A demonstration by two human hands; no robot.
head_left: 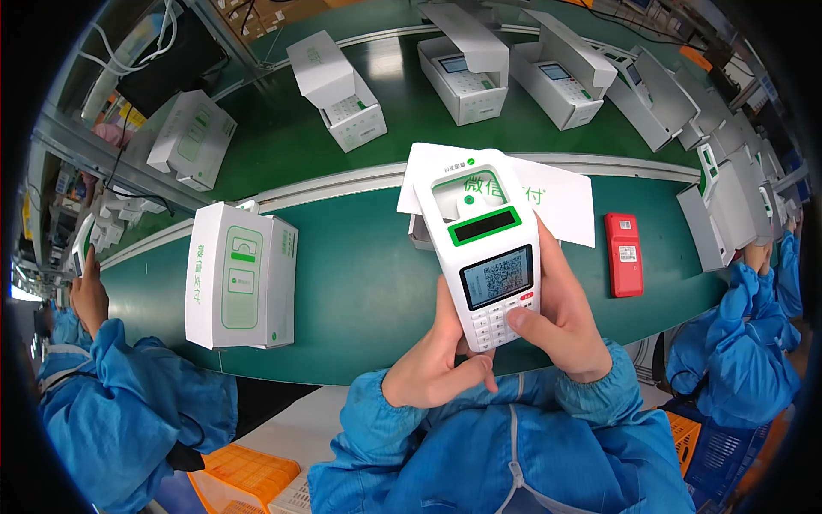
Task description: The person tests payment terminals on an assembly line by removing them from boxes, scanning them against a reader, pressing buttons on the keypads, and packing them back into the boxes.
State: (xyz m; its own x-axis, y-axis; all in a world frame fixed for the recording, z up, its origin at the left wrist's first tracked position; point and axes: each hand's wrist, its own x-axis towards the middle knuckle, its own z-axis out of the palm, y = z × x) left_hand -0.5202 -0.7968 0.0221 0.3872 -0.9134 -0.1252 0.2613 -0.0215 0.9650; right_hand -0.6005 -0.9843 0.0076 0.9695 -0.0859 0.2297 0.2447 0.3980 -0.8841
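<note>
A: Status from the left?
B: At far left a white handset [83, 242] is held by a co-worker's hand [90, 295]. Next, a white box [244, 278] is stood on the green table [351, 283], printed with a green outline.
A: Left hand?
B: Left hand [432, 364] is half closed around the lower left edge of the card machine [489, 248]. One finger is laid along its side. Grip behind it is hidden, cannot be told.
A: Machine?
B: Held up in front of the person, over the near edge of the table, keypad end toward the body. QR code shown on its screen [497, 277].
A: Right hand?
B: Right hand [561, 321] is wrapped along the right edge, thumb laid over the keys [492, 324]. Key press cannot be told.
A: Beyond that?
B: White lid [565, 206] is seen behind the machine; red handset [626, 255] is laid flat further right.
</note>
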